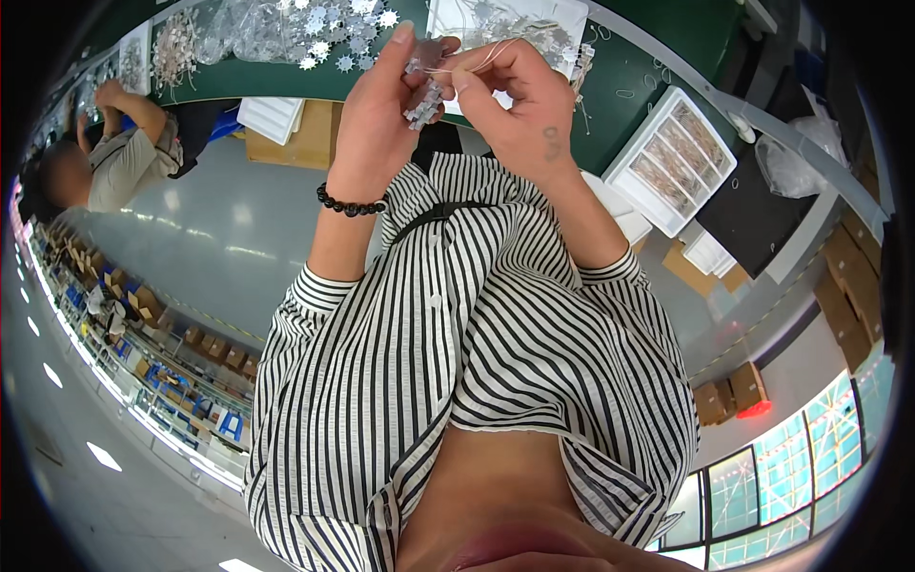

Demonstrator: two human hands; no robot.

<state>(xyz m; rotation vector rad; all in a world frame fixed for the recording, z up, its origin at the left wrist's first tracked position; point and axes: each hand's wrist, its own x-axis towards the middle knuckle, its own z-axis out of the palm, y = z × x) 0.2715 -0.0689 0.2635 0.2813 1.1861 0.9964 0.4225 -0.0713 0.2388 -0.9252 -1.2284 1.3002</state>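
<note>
My left hand [381, 119], with a black bead bracelet at its wrist, holds a small bunch of silvery snowflake-shaped pieces [422, 112] between thumb and fingers. Thin white string [496, 50] runs from these pieces to my right hand [524, 110]. Thumb and forefinger of that hand are pinched together on the string, close beside the left thumb. Both hands are raised over the near edge of the green table [610, 114]. Beyond them a white tray [440, 17] contains more silvery pieces and strings. Loose silver snowflakes [329, 33] lie to its left.
At right stands a white compartment tray [639, 205] with brownish, stringy contents. String loops [624, 93] are scattered on the table. A clear plastic bag [805, 153] lies farther right. Below the table edge is a cardboard box [286, 143]. Another person [133, 167] works at the left.
</note>
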